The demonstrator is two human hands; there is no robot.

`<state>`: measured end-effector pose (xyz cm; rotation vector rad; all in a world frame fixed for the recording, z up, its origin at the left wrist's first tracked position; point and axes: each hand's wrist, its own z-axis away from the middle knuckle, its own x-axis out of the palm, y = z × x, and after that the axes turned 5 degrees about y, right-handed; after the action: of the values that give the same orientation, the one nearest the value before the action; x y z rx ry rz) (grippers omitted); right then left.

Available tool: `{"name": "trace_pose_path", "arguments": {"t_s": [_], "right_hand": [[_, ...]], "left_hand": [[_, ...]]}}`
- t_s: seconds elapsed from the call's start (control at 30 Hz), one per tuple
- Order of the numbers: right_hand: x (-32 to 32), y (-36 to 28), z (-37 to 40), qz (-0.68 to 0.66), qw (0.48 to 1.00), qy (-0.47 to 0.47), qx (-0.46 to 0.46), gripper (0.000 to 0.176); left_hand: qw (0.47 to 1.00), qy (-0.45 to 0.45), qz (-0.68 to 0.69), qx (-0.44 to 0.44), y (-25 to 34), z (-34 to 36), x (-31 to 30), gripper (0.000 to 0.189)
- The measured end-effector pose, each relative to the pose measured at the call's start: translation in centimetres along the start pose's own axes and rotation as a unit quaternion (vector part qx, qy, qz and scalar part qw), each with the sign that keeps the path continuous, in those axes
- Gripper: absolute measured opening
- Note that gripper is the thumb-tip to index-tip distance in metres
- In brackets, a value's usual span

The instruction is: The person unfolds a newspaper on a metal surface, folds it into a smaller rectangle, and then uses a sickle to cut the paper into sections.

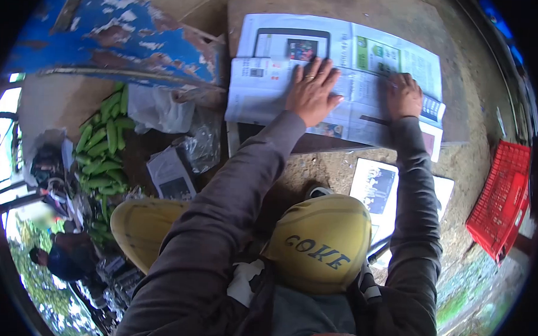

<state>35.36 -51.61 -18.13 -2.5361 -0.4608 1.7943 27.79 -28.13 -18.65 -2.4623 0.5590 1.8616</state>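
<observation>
An opened newspaper (336, 102) with crease lines lies across a brown board (455, 85) in front of me. My left hand (312, 93) rests flat on the middle of the sheet, fingers spread, a ring on one finger. Toward the right side of the paper, my right hand (405, 97) presses down with its fingers curled under. What those fingers hold, if anything, is hidden. Below the board on the ground are more printed sheets (372, 184), partly covered by my right forearm.
Green cucumber-like vegetables (107, 138) are heaped at left, beside clear plastic bags (164, 108) and a folded newspaper (171, 173). A peeling blue panel (149, 42) stands at upper left. A red plastic basket (502, 200) is at right. Another person (70, 256) is at lower left.
</observation>
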Motion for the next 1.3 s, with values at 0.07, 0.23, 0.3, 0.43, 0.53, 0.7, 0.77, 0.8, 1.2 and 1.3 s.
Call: {"name": "trace_pose_path", "arguments": {"t_s": [0.07,0.23,0.3,0.43,0.53,0.7,0.77,0.8,1.2,1.3], "right_hand": [[0.2,-1.3,1.0,0.035,0.998,0.054,-0.017,0.031],[-0.2,-6.6,2.4,-0.036,0.996,0.061,-0.058,0.042],[0.6,-7.1,0.1,-0.082,0.991,0.085,-0.07,0.039],[1.7,-6.8,-7.0,-0.156,0.985,0.035,-0.061,0.029],[3.9,-6.0,-12.3,-0.127,0.989,-0.062,-0.043,0.023],[4.0,-6.2,-16.7,-0.047,0.98,-0.16,-0.111,0.048],[3.7,-6.6,-17.8,-0.029,0.965,-0.222,-0.135,0.06],[3.6,-6.8,-18.1,-0.019,0.964,-0.225,-0.138,0.06],[2.8,-7.6,-18.4,-0.036,0.958,-0.238,-0.156,0.051],[3.1,-7.4,-18.4,-0.038,0.958,-0.24,-0.154,0.049]], "left_hand": [[1.0,0.0,0.001,-0.003,0.1,0.0,-0.1,0.057],[1.0,-0.005,-0.003,-0.004,0.4,0.1,-0.2,0.055],[1.0,-0.005,-0.003,-0.003,0.3,0.0,-0.2,0.055],[1.0,-0.006,-0.001,-0.002,0.4,0.0,-0.2,0.056],[1.0,-0.016,-0.016,-0.005,0.5,-0.2,-0.5,0.058],[1.0,-0.008,-0.019,0.003,0.5,-0.3,-0.9,0.06],[1.0,-0.004,-0.016,0.0,0.4,-0.2,-0.8,0.06],[1.0,-0.002,-0.013,0.001,0.4,-0.3,-0.7,0.06],[1.0,0.005,0.015,-0.01,0.3,-0.1,-0.7,0.059],[1.0,-0.005,0.015,-0.012,0.2,-0.1,-0.7,0.061]]}}
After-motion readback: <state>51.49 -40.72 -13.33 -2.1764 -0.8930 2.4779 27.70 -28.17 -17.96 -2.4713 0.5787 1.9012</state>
